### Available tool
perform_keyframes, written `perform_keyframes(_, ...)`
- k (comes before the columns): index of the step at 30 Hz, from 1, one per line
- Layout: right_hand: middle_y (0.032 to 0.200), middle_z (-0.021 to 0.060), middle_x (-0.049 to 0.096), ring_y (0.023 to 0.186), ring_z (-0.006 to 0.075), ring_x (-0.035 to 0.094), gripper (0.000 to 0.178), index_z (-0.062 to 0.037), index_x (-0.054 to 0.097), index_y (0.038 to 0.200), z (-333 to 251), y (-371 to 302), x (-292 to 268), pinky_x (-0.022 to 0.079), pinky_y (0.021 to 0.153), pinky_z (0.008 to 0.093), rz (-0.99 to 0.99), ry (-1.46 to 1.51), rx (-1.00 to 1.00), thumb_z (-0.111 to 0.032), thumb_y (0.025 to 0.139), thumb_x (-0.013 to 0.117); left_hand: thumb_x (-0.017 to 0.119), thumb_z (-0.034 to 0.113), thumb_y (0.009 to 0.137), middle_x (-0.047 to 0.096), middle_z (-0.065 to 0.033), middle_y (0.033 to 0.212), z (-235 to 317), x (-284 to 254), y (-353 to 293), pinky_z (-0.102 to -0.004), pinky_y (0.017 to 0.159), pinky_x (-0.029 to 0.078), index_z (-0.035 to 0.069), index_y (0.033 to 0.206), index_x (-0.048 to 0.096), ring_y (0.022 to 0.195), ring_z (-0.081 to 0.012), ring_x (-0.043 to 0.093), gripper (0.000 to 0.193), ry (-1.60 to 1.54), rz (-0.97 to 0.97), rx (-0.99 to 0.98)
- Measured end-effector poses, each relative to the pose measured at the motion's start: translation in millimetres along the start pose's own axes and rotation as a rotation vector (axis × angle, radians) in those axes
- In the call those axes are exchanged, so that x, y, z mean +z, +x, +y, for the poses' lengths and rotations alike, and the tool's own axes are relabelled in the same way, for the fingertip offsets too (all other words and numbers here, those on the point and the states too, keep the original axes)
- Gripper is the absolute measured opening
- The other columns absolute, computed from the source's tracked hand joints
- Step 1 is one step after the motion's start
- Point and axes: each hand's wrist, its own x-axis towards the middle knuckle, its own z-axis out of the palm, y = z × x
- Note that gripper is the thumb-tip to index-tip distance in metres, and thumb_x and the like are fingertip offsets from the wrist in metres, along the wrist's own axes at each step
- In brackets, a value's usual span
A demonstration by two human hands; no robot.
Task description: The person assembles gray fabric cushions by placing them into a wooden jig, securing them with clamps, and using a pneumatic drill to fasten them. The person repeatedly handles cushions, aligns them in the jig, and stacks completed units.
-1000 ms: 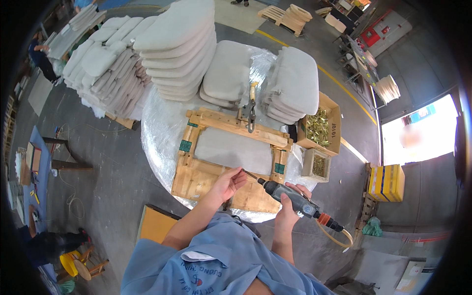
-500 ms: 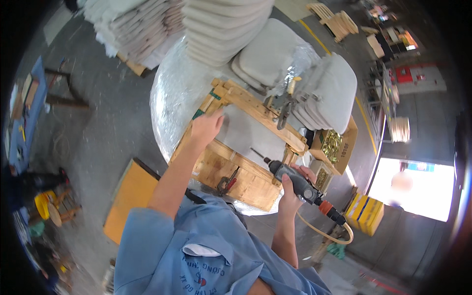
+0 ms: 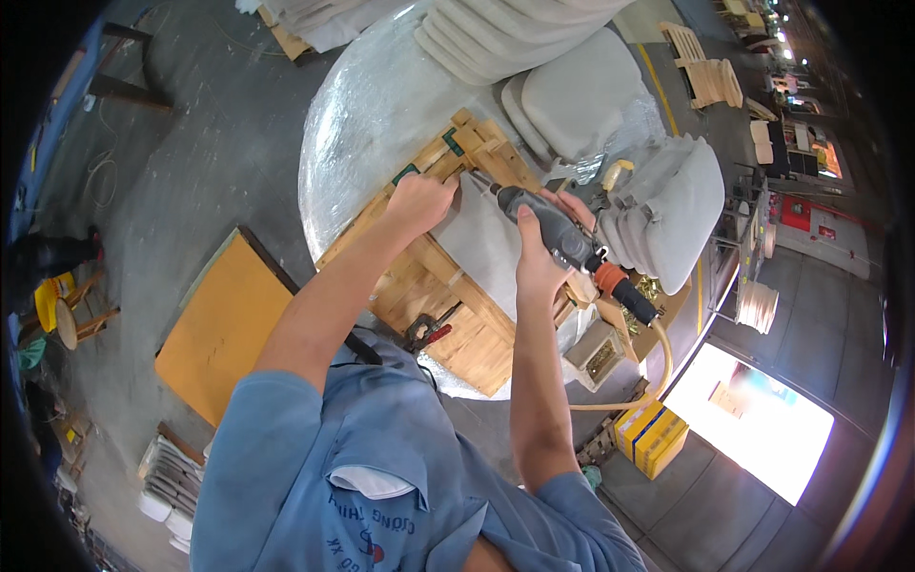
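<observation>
While the right hand grips the driver, fingers wrapped, the left hand (arm outstretched) curls at the wooden frame, any pinch unclear.

Left forearm: bare, I have it slanting up and rightward.
Left hand: my fingers curl inward; their pinch I can't make out.
Right forearm: I hold it nearly upright.
Right hand: closed, my thumb pointing up.

Overexposed opening, dark fisheye edges
</observation>
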Motion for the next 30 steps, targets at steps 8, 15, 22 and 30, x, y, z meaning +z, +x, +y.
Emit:
perform_keyframes(8,0.122,0.0151,0.068,0.115,0.0250,0.067,0.058,-0.0035,0.055,0.133,7.3,9.6,18.9,0.054,0.104,0.0408,-0.009,-0.029,0.019,-0.005,0.083,0.085,0.063,0.021,0.098,0.076,-0.0130,0.078,-0.2,-7.4,6.1,-0.0477,0.064,0.056,0.010,0.104,0.073,0.071,-0.0351,0.074,0.015,-0.129,-0.018,-0.100)
perform_keyframes(15,0.119,0.0148,0.069,0.111,0.0243,0.068,0.056,-0.0030,0.056,0.131,14.4,10.3,27.2,0.055,0.101,0.0395,0.027,-0.009,0.025,-0.001,0.082,0.084,0.062,0.021,0.099,0.076,-0.0134,0.079,5.0,-16.6,9.4,-0.0466,0.067,0.057,0.009,0.102,0.072,0.076,-0.0344,0.075,0.015,-0.125,-0.118,-0.118)
perform_keyframes(22,0.119,0.0143,0.069,0.109,0.0233,0.069,0.056,-0.0027,0.058,0.131,10.5,11.6,33.3,0.056,0.099,0.0387,0.030,-0.031,0.015,0.001,0.081,0.084,0.060,0.024,0.103,0.076,-0.0140,0.078,3.6,-13.3,9.2,-0.0478,0.067,0.058,0.010,0.110,0.073,0.073,-0.0348,0.075,0.021,-0.100,-0.121,-0.128)
perform_keyframes(30,0.118,0.0134,0.068,0.109,0.0220,0.068,0.054,-0.0031,0.059,0.129,11.0,9.7,40.1,0.057,0.098,0.0381,0.047,-0.020,0.019,0.002,0.082,0.083,0.059,0.025,0.104,0.075,-0.0136,0.076,1.5,-7.4,8.9,-0.0481,0.066,0.058,0.010,0.107,0.072,0.070,-0.0349,0.074,0.020,-0.120,-0.065,-0.107)
